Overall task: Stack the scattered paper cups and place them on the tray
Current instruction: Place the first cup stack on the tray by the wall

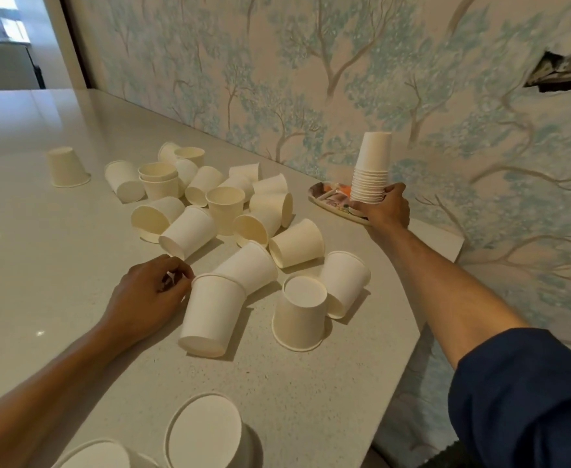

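Several white paper cups (225, 207) lie scattered on the pale counter, some upright, some tipped, some upside down. A tall upside-down stack of cups (372, 167) stands on a small patterned tray (328, 197) by the wall, and my right hand (387, 209) grips the base of that stack. My left hand (149, 295) rests on the counter with fingers curled against the rim of a tipped cup (210, 315); whether it has hold of the cup is unclear. An upside-down cup (299, 312) stands just right of it.
A wallpapered wall (345, 79) runs along the counter's far side, with a hole (557, 74) at upper right. The counter edge (402, 359) drops off at right. Two upside-down cups (205, 430) sit near the front, one lone cup (66, 167) at far left.
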`<state>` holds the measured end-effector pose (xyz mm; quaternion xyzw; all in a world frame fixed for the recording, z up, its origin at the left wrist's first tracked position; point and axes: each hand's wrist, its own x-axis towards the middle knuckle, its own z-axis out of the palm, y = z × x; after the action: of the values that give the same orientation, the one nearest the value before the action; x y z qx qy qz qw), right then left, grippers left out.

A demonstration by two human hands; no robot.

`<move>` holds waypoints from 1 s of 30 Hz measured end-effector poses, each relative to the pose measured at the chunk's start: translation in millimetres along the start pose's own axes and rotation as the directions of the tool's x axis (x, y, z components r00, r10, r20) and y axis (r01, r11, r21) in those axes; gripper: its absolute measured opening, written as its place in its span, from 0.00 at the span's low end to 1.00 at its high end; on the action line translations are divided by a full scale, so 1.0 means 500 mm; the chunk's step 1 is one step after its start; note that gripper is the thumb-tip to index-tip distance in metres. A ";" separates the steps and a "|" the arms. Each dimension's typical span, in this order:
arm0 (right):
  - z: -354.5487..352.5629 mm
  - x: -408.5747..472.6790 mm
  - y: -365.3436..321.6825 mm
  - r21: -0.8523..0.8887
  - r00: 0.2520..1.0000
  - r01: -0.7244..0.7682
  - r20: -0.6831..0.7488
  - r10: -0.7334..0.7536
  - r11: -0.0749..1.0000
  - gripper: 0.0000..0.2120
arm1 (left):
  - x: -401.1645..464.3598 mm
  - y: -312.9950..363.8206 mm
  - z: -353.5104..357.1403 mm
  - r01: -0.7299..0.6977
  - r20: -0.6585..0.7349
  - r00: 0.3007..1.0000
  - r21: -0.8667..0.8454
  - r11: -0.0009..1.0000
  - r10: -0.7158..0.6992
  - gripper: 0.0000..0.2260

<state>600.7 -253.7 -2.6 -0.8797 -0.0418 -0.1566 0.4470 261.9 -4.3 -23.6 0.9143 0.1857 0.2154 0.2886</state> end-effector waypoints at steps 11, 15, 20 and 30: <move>-0.064 -0.016 -0.037 -0.186 0.996 0.065 -0.042 -0.074 0.980 0.41 | 0.012 -0.019 0.009 0.016 -0.014 1.000 -0.008 1.000 -0.016 0.06; -0.115 -0.135 -0.142 -0.109 0.892 0.368 -0.239 -0.383 0.924 0.27 | 0.009 -0.011 0.003 0.052 -0.009 0.999 -0.033 0.998 -0.052 0.07; -0.116 -0.378 -0.318 -0.027 0.766 0.642 0.070 -0.639 0.766 0.18 | -0.002 0.000 -0.009 0.131 -0.015 0.991 -0.198 0.971 -0.136 0.09; -0.058 -0.623 -0.406 -0.678 0.814 0.579 0.514 -0.271 0.454 0.32 | -0.076 -0.029 -0.088 0.217 0.154 0.976 -0.635 0.741 -0.154 0.07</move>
<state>255.1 -134.8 72.9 -0.9552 -0.2622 -0.1154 -0.0749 204.9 9.1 -10.7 0.7436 0.1766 0.1945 0.6148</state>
